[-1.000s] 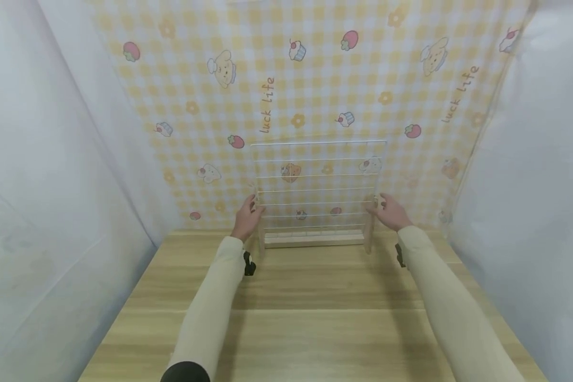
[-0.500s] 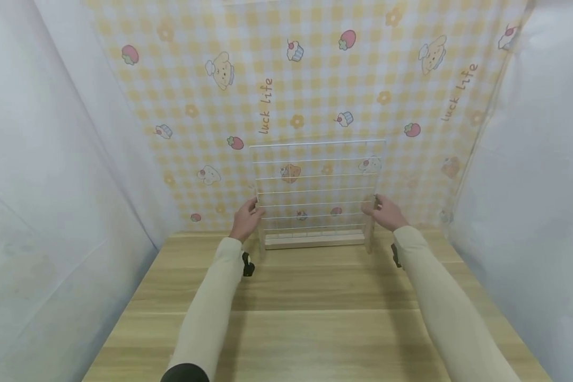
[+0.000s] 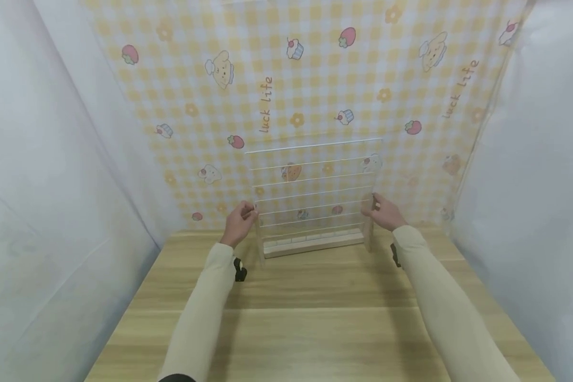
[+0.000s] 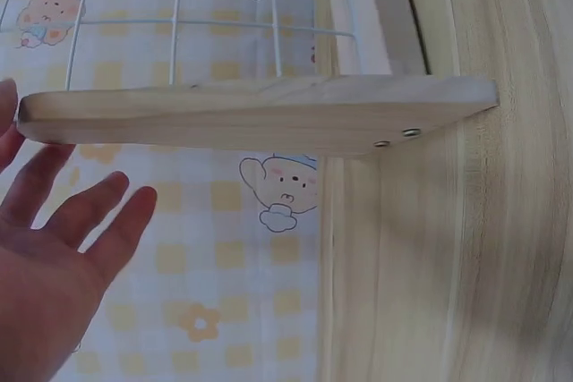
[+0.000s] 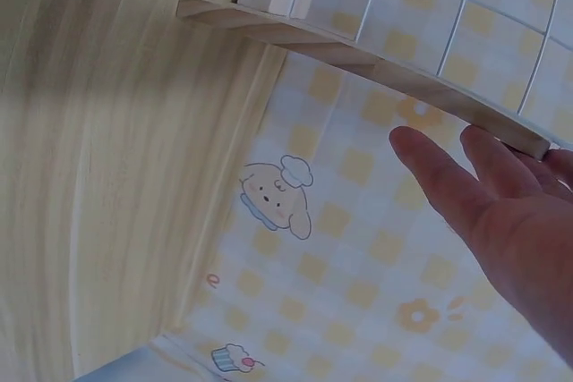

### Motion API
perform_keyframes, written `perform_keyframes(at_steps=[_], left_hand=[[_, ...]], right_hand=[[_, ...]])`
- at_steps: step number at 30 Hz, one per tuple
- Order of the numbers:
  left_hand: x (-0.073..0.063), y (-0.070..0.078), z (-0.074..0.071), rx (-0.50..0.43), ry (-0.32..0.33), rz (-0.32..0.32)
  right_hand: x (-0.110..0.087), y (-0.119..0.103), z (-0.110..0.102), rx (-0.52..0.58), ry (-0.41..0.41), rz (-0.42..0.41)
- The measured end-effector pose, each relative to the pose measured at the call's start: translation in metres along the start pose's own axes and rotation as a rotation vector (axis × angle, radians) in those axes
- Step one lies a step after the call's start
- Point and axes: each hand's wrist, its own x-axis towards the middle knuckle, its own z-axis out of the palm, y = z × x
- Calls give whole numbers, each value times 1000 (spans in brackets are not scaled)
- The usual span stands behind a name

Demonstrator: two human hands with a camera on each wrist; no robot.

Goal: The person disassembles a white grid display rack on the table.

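A white wire grid rack with a wooden base bar (image 3: pixel 313 246) and wooden side pieces stands on the table at the back, slightly askew, its left end nearer me. At the upper end of the left side piece (image 4: pixel 260 114), my left hand (image 3: pixel 237 224) pinches the wood between thumb and fingers, other fingers spread below. My right hand (image 3: pixel 387 213) holds the upper end of the right side piece (image 5: pixel 367 63) in the same manner, its outer fingers loosely extended. Two screw heads (image 4: pixel 411 132) show low on the left piece. The right thumb is mostly cut off in its wrist view.
Behind the rack rises a yellow-checked cloth (image 3: pixel 315 79) with cartoon prints. White sheets hang on the left (image 3: pixel 52 212) and right (image 3: pixel 530 185). The wood-grain table (image 3: pixel 315 334) stretches toward me. Black wrist devices (image 3: pixel 240 269) sit at both cuffs.
The rack's left end has swung toward me and slightly left, with my left hand moving along. The right end has shifted only a little to the left, my right hand staying on it.
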Motion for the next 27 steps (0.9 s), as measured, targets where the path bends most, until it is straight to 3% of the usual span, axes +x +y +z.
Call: perform_keyframes(at_steps=[8, 16, 27], left_hand=[[-19, 2, -9, -103, -24, 39], [-32, -1, -15, 44, -55, 28], [-46, -2, -16, 31, -41, 45]], right_hand=[[0, -5, 3, -41, -10, -20], [5, -4, 10, -37, -12, -51], [2, -11, 11, -43, -35, -65]])
